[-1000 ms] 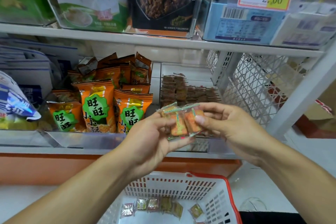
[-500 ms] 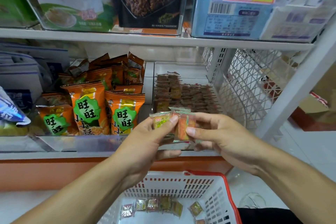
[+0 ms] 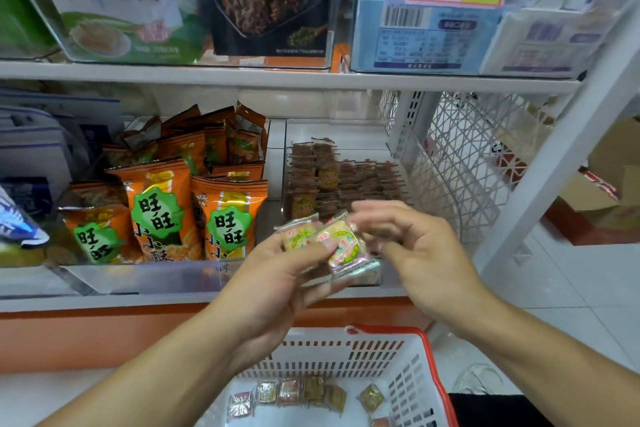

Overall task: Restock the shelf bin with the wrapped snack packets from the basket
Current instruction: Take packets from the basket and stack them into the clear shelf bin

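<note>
The left hand (image 3: 277, 274) is pinching two wrapped snack packets (image 3: 325, 241) just near of the clear shelf bin (image 3: 346, 180); the right hand (image 3: 412, 250) is hovering beside them, fingers loosely spread, holding nothing. More packets are lying in the white basket (image 3: 346, 354).

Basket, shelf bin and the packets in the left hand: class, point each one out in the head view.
basket (image 3: 349, 331), head view, on its red top rim.
shelf bin (image 3: 332, 133), head view, on its bare back wall.
packets in the left hand (image 3: 341, 241), head view, on the printed face of the front one.
</note>
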Available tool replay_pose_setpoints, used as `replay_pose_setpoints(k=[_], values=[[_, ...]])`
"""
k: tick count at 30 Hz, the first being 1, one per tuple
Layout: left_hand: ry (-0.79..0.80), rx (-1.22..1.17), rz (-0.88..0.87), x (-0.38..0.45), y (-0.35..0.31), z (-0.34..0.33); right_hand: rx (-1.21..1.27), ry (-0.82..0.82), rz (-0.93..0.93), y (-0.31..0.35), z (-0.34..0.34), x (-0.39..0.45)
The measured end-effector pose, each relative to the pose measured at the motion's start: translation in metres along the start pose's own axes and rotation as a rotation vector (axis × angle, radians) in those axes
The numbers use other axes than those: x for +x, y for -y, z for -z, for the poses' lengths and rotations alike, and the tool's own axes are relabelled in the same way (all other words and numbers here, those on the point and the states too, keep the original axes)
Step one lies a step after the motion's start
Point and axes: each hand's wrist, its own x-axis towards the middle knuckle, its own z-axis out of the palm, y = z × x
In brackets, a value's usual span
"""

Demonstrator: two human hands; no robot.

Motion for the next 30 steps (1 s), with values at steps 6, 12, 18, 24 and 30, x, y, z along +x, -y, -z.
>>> replay_pose_setpoints(k=[6, 12, 18, 24, 30], values=[[-0.034, 0.148, -0.114, -0.003, 0.000, 0.002, 0.091, 0.033, -0.229, 0.000, 0.000, -0.002], [-0.030, 0.147, -0.137, -0.001, -0.001, 0.003, 0.328, 0.092, -0.291, -0.001, -0.004, -0.003], [-0.079, 0.159, -0.125, 0.004, 0.000, 0.009, 0.315, 0.135, -0.326, 0.000, -0.003, -0.002], [-0.065, 0.203, -0.097, 0.003, 0.002, 0.007, 0.239, 0.226, -0.334, 0.005, -0.005, -0.003], [-0.047, 0.223, -0.061, 0.002, 0.008, -0.001, 0.092, 0.233, -0.295, 0.004, -0.017, -0.003]])
